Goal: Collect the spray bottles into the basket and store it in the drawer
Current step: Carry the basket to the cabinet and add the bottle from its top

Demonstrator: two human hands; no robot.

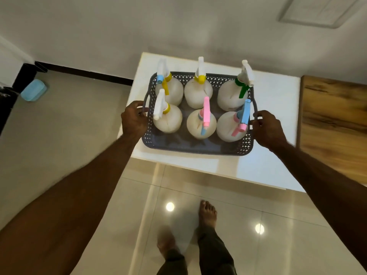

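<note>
A grey perforated basket (196, 148) holds several cream spray bottles standing upright in two rows. Their trigger heads are white with yellow (161, 108), pink (206, 113), blue and pink (244, 116), yellow (200, 73) and green (245, 79). My left hand (134, 119) is closed on the basket's left handle. My right hand (268, 129) is closed on the right handle. The basket is over a glossy white table (276, 108); whether it rests on the top or is lifted I cannot tell.
A wood-grain surface (333, 124) adjoins the table on the right. A pale wall stands behind. A blue box (33, 90) lies on the floor at far left by a dark skirting. My bare feet (207, 213) stand on shiny tiles below the table.
</note>
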